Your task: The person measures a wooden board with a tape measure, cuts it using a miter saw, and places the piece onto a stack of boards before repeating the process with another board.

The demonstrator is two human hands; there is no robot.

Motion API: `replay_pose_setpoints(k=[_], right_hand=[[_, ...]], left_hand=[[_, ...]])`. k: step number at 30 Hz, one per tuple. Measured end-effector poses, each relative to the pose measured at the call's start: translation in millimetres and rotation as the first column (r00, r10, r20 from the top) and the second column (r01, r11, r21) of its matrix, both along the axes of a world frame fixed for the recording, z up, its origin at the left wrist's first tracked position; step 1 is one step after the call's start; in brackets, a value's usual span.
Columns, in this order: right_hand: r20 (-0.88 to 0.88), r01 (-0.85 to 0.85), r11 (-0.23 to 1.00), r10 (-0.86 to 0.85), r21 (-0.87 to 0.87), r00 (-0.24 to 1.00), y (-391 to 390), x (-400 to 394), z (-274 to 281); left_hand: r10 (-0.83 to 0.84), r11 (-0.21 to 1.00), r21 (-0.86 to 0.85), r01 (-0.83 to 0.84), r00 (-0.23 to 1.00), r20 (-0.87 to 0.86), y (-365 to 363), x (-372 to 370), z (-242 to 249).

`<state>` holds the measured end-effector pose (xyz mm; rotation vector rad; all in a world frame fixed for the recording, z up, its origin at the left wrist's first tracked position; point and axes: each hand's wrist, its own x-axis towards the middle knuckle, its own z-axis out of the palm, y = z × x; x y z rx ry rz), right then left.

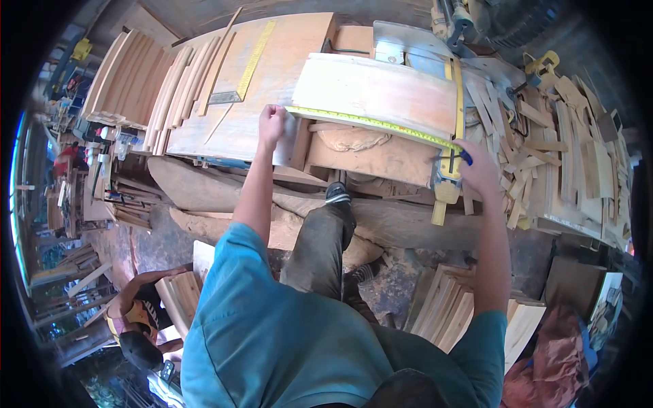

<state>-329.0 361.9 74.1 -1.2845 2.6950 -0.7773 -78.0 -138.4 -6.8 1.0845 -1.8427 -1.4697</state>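
Observation:
A yellow tape measure [371,121] is stretched along the front edge of a pale wide board [377,90]. At the board's left corner, my left hand [272,125] is closed on the tape's end. My right hand [475,166] is wrapped round the tape's dark blue case [466,157] at the right corner. A yellow clamp [445,190] hangs just left of my right hand, its bar running up past the board's right end.
A metal square [252,64] and long strips [197,75] lie on the bench, left. Stacked boards [129,78] stand farther left. Wood scraps [544,143] cover the right side. A co-worker [136,319] is at lower left, one arm on boards.

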Motion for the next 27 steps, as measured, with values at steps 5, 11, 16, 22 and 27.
replay_pose_setpoints(k=[5,11,16,22,27], right_hand=[[0.100,0.072,0.997,-0.075,0.040,0.992,16.2,-28.5,-16.1],[0.003,0.178,0.984,-0.177,-0.016,0.984,14.1,-18.8,-33.6],[-0.066,0.179,0.982,-0.183,-0.063,0.981,8.9,-10.7,-30.8],[-0.177,0.171,0.978,-0.190,-0.121,0.966,7.0,-6.3,-42.4],[-0.174,0.187,0.978,-0.202,-0.095,0.964,6.2,-3.9,-40.1]], left_hand=[[-0.013,0.991,-0.135,0.015,1.000,0.020,-4.1,-30.0,-22.8],[-0.009,0.999,-0.043,0.007,0.999,-0.048,-12.6,-29.1,-31.9],[-0.029,0.998,0.050,0.035,0.992,-0.122,-12.6,-23.4,-40.3],[-0.032,0.994,0.099,0.048,0.987,-0.155,-13.1,-20.1,-45.6],[-0.037,0.996,0.076,0.052,0.984,-0.176,-8.8,-20.2,-42.7]])
